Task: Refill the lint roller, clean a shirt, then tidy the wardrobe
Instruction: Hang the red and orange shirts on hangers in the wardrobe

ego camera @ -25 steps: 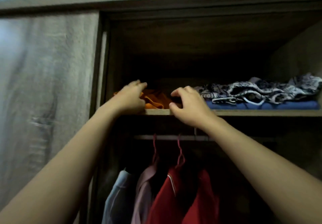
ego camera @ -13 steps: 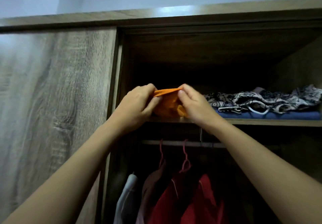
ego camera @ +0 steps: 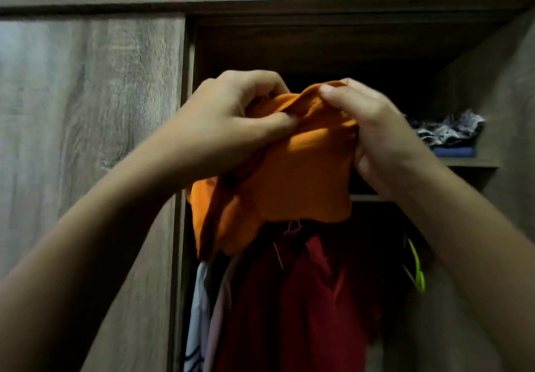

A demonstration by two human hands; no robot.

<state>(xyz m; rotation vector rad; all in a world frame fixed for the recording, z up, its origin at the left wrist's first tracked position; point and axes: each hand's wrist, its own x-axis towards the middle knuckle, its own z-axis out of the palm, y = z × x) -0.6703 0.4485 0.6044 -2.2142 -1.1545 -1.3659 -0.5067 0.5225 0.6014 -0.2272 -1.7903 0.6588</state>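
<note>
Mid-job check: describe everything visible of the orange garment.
The orange garment is plain, soft, matte fabric, bunched and crumpled, no print visible. Both hands pinch its top edge, left hand and right hand, so it hangs before the open wardrobe, its lower folds overlapping the red hanging clothes behind.

Head view, close, facing wardrobe (ego camera: 92, 111)

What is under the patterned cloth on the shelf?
A folded blue cloth lies under the patterned cloth, on the shelf. The right hand, gripping the orange cloth, hides the pile's left part.
</note>
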